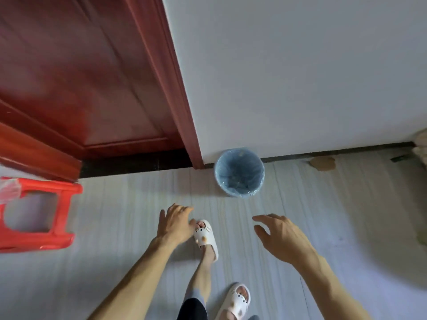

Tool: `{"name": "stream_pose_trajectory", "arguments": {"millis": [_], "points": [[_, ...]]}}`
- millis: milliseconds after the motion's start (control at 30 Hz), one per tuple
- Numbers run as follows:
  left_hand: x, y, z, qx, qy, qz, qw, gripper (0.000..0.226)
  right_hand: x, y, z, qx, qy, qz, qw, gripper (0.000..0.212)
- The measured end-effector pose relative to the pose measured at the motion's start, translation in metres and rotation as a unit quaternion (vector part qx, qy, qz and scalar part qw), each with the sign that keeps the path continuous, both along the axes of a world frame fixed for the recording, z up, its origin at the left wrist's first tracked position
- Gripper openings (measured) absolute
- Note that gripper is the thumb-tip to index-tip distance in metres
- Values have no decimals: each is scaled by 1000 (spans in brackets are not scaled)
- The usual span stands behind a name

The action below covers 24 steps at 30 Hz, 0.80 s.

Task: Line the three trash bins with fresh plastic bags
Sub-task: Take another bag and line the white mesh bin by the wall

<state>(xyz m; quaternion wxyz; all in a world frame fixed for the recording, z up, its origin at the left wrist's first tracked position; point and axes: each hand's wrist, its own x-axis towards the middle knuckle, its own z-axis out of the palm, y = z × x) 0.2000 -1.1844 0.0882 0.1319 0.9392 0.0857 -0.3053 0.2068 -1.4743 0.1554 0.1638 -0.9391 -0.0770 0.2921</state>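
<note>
Both grips are wide and hold nothing. The left hand (175, 224) is spread with fingers fanned, palm down, over the floor (129, 218); the right hand (280, 236) is likewise loose, thumb apart from the fingers, reaching fwd. Neither touches anything, and there's no fresh bag in either hand.

Just past the hands, a white slipper (206, 237) is stepped fwd under the left hand, the other slipper (238, 301) back near the bottom edge of the view.

Further out stands the bin (239, 173), at the far edge of the floor where it meets the white wall (288, 77), just beside the red door frame (161, 77). A thin bluish bag (256, 192) already lines it, rim folded over the outside (looks snug, though the view is a bit blurred). The bin seems empty inside.

At the left edge of the floor sits a red plastic stool (60, 199) with a bit of clear plastic (9, 191) on it, possibly spare bags, can't tell.

Judgement: this bin looks done, so the step in hand is prob. either a last check of it or moving between bins. The other two bins aren't in view. Next move calls for getting a new bag (maybe off the stool) and finding the next unlined bin.
</note>
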Motion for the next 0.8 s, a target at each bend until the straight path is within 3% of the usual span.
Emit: {"name": "stream_pose_trajectory", "arguments": {"millis": [167, 333, 633, 800], "points": [[-128, 40, 141, -57, -115, 90, 988, 46, -78, 69, 136, 130, -125, 18, 983, 29], [-254, 109, 228, -28, -246, 177, 953, 44, -162, 158, 204, 208, -177, 89, 958, 30], [-465, 309, 276, 32, -339, 364, 867, 47, -284, 371, 224, 258, -162, 227, 925, 36], [-552, 405, 286, 55, -317, 420, 849, 49, -329, 483, 234, 279, -145, 274, 909, 34]]}}
